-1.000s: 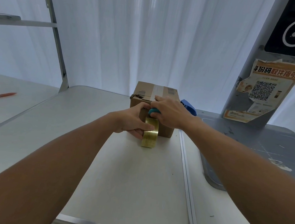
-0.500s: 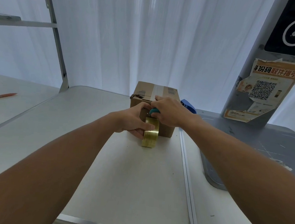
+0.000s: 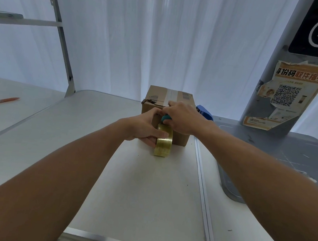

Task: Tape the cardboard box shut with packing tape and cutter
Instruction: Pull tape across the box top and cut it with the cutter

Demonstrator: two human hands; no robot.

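A small brown cardboard box stands on the white table, with a strip of clear tape along its top seam. My left hand grips a roll of yellowish packing tape pressed against the box's near face. My right hand holds a teal cutter just above the roll, at the box's front top edge. Most of the cutter is hidden under my fingers.
A blue tape dispenser lies behind the box to the right. A grey stand with a post and an orange QR poster fills the right side. An orange pen lies far left. White curtains hang behind.
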